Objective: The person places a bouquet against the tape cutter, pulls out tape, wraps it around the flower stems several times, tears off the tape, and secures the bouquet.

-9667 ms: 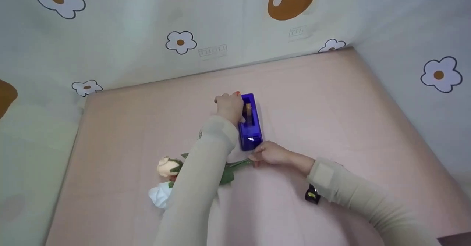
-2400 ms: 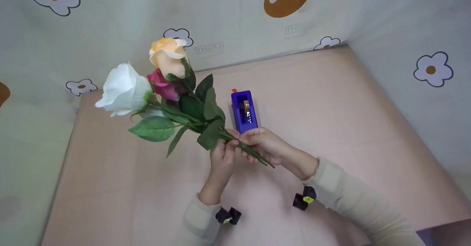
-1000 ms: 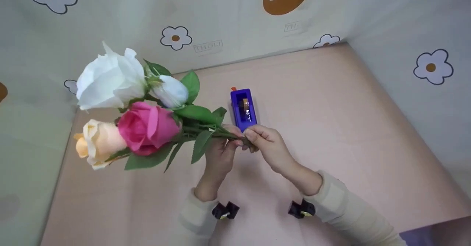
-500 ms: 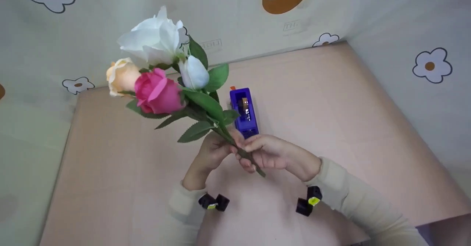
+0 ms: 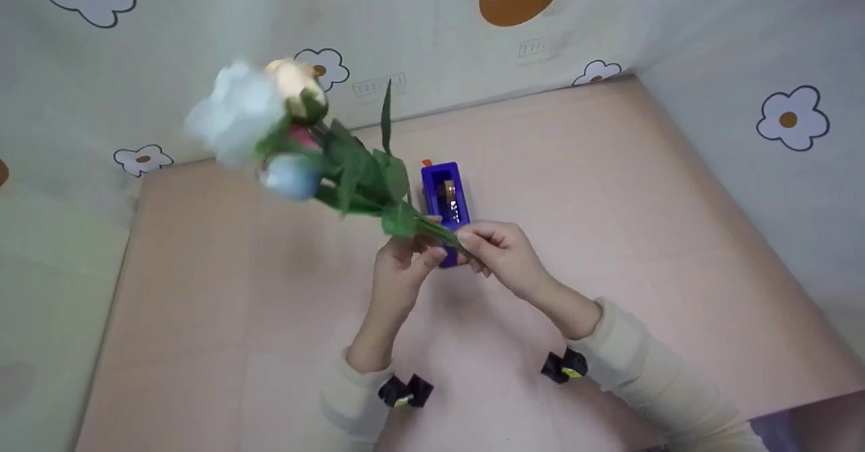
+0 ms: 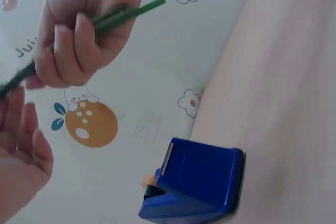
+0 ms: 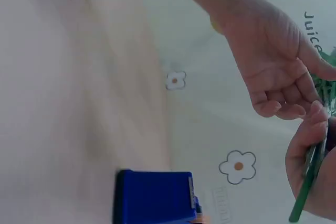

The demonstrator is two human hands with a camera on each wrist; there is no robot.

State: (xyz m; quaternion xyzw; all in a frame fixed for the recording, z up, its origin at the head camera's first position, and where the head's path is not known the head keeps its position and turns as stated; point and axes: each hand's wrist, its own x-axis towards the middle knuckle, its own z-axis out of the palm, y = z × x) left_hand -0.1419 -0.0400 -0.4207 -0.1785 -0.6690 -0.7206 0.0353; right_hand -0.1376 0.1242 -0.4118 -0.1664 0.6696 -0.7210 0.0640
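A bunch of artificial roses is held aloft: a white rose, a peach rose, a pink rose mostly hidden, and a pale bud. My right hand grips the green stems low down, their cut ends poking past its fingers in the left wrist view. Around the stems, higher up, lies my left hand, thumb and forefinger spread, other fingers loosely bent; its palm faces the right wrist camera. Just beyond the hands, a blue tape dispenser with an amber roll stands on the table.
The pink-covered table ends at a patterned cloth backdrop behind and at both sides. Black wrist cameras hang inside both cuffs. At the lower right the table edge drops off to a darker area.
Earlier, the roses lay on the table, with my left hand on the dispenser. They were then lifted in both hands. Over the last second the bunch has been turned, and the pink rose has swung behind.
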